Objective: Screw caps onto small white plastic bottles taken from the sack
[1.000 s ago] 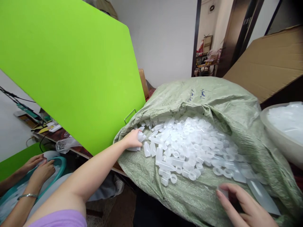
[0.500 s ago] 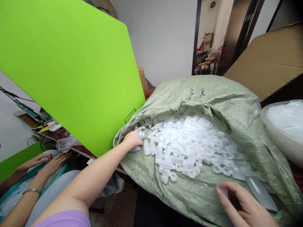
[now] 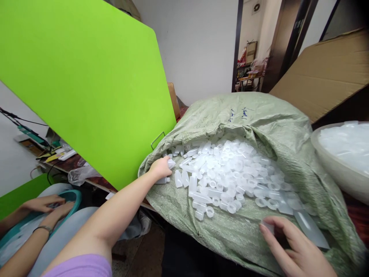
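Note:
A big green woven sack [image 3: 259, 115] lies open in front of me, full of small translucent plastic bottles [image 3: 227, 173]. My left hand [image 3: 160, 168] reaches to the pile's left edge, fingers curled round a few bottles. My right hand [image 3: 291, 250] rests at the sack's near right rim, fingers bent over a small clear piece I cannot make out, beside a long clear bottle [image 3: 309, 229].
A bright green board [image 3: 80, 84] stands at the left. A white basin [image 3: 340, 173] of clear parts sits at the right, below a cardboard flap [image 3: 323, 73]. Another person's hands [image 3: 49, 207] work in a teal basin [image 3: 72, 194] at lower left.
My hands have stayed nearly in place while the view shifted slightly. The other person's hands have moved about over the teal basin.

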`<state>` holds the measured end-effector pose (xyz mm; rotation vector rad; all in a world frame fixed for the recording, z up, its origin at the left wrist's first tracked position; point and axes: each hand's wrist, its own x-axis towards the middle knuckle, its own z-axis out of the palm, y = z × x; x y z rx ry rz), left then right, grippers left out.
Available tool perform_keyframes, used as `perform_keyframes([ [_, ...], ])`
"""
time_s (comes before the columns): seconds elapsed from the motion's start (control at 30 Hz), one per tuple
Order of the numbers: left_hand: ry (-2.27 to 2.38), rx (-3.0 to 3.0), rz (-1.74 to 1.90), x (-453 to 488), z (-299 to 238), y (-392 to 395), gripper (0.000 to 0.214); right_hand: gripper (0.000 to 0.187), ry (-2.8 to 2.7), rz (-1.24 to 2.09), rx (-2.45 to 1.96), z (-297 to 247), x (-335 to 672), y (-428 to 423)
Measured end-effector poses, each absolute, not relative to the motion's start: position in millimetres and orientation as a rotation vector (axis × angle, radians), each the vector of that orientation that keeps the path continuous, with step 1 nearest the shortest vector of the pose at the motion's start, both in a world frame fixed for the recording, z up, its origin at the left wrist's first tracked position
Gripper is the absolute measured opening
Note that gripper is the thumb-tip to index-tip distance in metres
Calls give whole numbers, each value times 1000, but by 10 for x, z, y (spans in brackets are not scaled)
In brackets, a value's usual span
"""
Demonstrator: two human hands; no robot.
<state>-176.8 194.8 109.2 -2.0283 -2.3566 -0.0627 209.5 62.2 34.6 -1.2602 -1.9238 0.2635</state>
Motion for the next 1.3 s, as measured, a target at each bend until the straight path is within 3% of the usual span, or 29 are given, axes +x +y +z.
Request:
perform_keyframes([
  [0.17,-2325,-2035,-328,-1673,1221,1732,47,29,-1775,271,-1311,232,2104,598],
  [0.33,-1942,-2428,-1227,-1179,1328,1109,42,39,-1649,363,-1432,235,2099,607],
  [0.43,-1689,-2633,-1440,-751,1235,746,43,33,-1715,421,-1365,434,2053,568],
  [0.63,-1569,-2837,-1227,-57,871,581,45,28,-1760,561,-1218,725,1856,449],
  [1.03,-1836,-2972,-768,67,748,661,48,35,-1783,651,-1213,523,1745,480],
  [1.3,-1831,-2858,-788,131,704,703,48,41,-1607,620,-1247,430,1958,419],
])
